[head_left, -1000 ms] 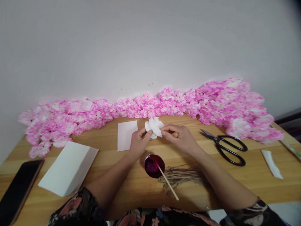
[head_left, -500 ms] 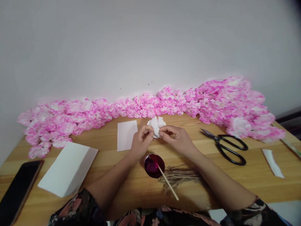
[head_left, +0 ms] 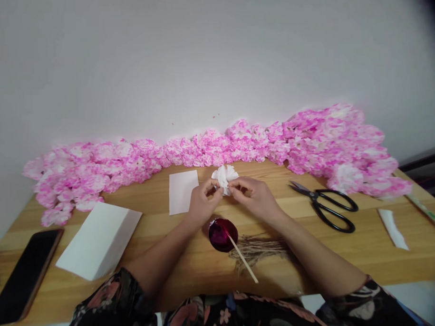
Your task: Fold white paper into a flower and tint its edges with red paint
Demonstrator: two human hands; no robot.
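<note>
A white paper flower [head_left: 225,177] with ruffled layers is pinched between my two hands, above the middle of the table. My left hand [head_left: 203,200] has its thumb and fingers closed on the flower's left side. On the opposite side, my right hand [head_left: 256,196] pinches it the same way. Just below the hands stands a small bowl of dark magenta liquid [head_left: 220,234], with a thin wooden stick [head_left: 244,261] leaning out of it. A bundle of brown twine pieces [head_left: 265,249] lies beside the bowl, near my right forearm.
Pink-and-white paper flowers [head_left: 211,146] line the table's back edge along the wall. A white sheet [head_left: 183,192], a paper stack [head_left: 99,241] and a phone [head_left: 27,276] lie left. Black-handled scissors [head_left: 324,204], a white paper strip [head_left: 393,229] and a long stick [head_left: 428,212] lie right.
The white flower's petals look a little more spread, and the fingers have shifted slightly on it. The whole view has moved slightly; the things on the table lie as before.
</note>
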